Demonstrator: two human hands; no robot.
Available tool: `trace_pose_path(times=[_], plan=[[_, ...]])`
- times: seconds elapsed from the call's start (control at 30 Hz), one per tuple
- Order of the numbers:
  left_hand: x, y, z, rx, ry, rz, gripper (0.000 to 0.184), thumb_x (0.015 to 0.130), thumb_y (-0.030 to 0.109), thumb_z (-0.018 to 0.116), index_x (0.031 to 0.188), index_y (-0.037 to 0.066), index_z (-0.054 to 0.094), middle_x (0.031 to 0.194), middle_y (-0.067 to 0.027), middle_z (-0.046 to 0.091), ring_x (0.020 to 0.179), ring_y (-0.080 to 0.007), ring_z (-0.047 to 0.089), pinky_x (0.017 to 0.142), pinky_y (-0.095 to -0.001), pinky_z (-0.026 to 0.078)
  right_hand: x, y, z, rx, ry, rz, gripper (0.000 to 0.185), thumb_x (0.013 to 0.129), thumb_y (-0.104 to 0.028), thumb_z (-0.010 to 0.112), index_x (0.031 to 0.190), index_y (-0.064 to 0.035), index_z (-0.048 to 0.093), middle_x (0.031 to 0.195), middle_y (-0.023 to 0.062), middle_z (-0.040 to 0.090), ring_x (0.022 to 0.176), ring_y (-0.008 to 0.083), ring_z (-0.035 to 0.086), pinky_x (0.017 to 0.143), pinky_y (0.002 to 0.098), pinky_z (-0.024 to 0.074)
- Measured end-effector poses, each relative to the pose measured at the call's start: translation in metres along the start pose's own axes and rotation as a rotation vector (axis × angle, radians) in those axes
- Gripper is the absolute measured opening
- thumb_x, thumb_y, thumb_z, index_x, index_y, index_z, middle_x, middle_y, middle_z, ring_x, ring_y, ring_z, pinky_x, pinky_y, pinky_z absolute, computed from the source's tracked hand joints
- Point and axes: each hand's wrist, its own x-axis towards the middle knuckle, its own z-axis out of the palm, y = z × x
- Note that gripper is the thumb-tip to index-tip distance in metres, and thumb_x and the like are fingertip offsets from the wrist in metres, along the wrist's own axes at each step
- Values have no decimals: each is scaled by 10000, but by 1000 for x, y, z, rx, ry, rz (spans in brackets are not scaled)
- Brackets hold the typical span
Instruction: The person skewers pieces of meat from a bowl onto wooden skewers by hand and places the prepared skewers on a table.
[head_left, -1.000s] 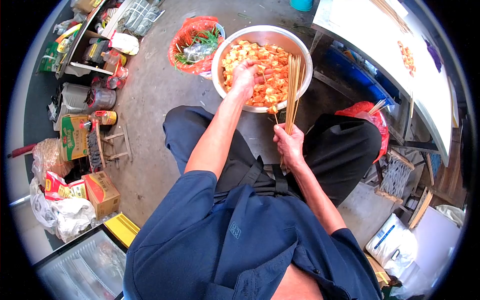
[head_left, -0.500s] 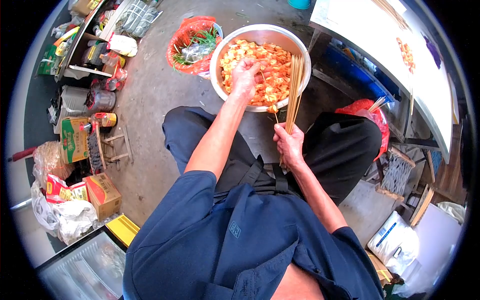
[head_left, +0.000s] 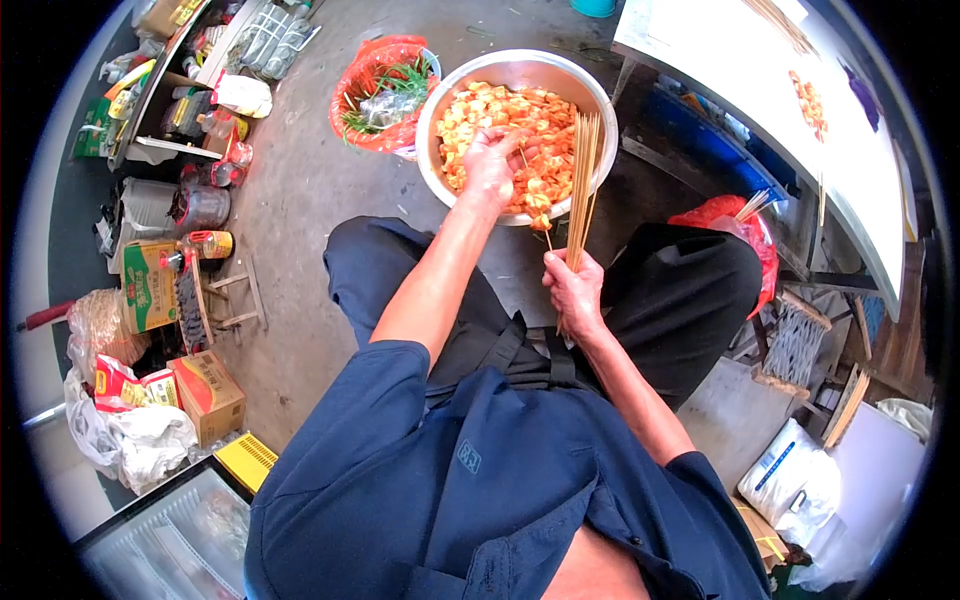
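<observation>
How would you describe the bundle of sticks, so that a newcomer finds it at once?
Start at the big metal bowl of orange food pieces. Below its right side in the picture is the right hand, gripping the bundle of sticks. Its many sticks show no food, unlike the single stick just left of it.

The shirt badge [head_left: 468, 457] and cartons [head_left: 210, 398] bear print too small to read
</observation>
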Motion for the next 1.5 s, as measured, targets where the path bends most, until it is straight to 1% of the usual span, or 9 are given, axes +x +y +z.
trace_pose_path(times=[0.43, 0.73, 0.9, 1.03, 1.23, 1.3, 1.37, 1.43, 1.5], plan=[[1, 6, -4, -121, -50, -79, 97, 869, -22, 569, 916, 61, 555, 944, -109, 653, 951, -279, 656, 686, -292, 531, 1, 0, 3, 5, -6, -25, 108, 860, -144, 640, 838, -50, 591, 585, -10, 543, 418, 41, 393, 375, 200, 290], [2, 4, -6, 9, -48, -101, 112, 869, 21, 581, 981, 20, 589, 940, -129, 661, 799, -246, 661, 677, -314, 539, -4, 8, 3, -45, 15, -19, 111, 858, -151, 638, 832, -55, 588, 587, -12, 548, 419, 41, 403, 375, 199, 298], [2, 3, -3, 29, -62, -109, 188, 832, -8, 623, 978, 9, 506, 888, -152, 647, 670, -236, 659, 579, -313, 562, -5, 11, 4, -81, 28, -64, 111, 855, -148, 637, 827, -50, 593, 593, -11, 554, 454, 49, 445, 406, 206, 329], [-2, 3, -2, 182, -51, 24, 204, 862, 27, 591, 1047, 0, 509, 878, -141, 641, 746, -259, 659, 640, -341, 560, -4, 13, 4, -74, 32, -104, 119, 846, -142, 645, 817, -39, 592, 595, -9, 553, 484, 56, 467, 438, 214, 349], [0, 1, -7, 202, -51, -108, 157, 869, 27, 575, 997, -5, 492, 877, -141, 627, 736, -266, 659, 651, -364, 574, -3, 8, 6, -71, 28, -157, 111, 850, -122, 635, 814, -28, 589, 587, -8, 548, 484, 55, 462, 436, 216, 344], [-3, 4, -3, 71, 7, -74, 220, 843, -2, 605, 995, 16, 447, 874, -146, 627, 698, -261, 673, 554, -315, 564, 2, 5, 3, -84, 53, -101, 100, 854, -115, 628, 816, -30, 593, 591, -12, 547, 493, 53, 463, 442, 216, 347], [-8, 8, 1, 73, -1, -62, 197, 868, 21, 574, 1012, 18, 439, 890, -153, 629, 718, -271, 676, 557, -314, 564, 4, 6, 3, -79, 44, -104, 105, 853, -121, 631, 815, -30, 594, 595, -12, 549, 496, 54, 466, 450, 216, 353], [-10, 6, 1, 151, -22, -52, 167, 857, -9, 548, 1011, -17, 484, 912, -158, 617, 758, -296, 667, 676, -394, 585, 3, 8, 2, -72, 35, -106, 115, 850, -132, 635, 814, -30, 597, 604, -14, 552, 504, 55, 470, 466, 216, 365], [-7, 5, -1, 165, -19, -65, 167, 851, -12, 555, 1000, -7, 481, 898, -159, 619, 746, -293, 667, 661, -387, 585, -1, 8, 1, -95, 29, -63, 126, 846, -134, 641, 807, -24, 594, 602, -12, 550, 513, 60, 489, 477, 214, 380]])
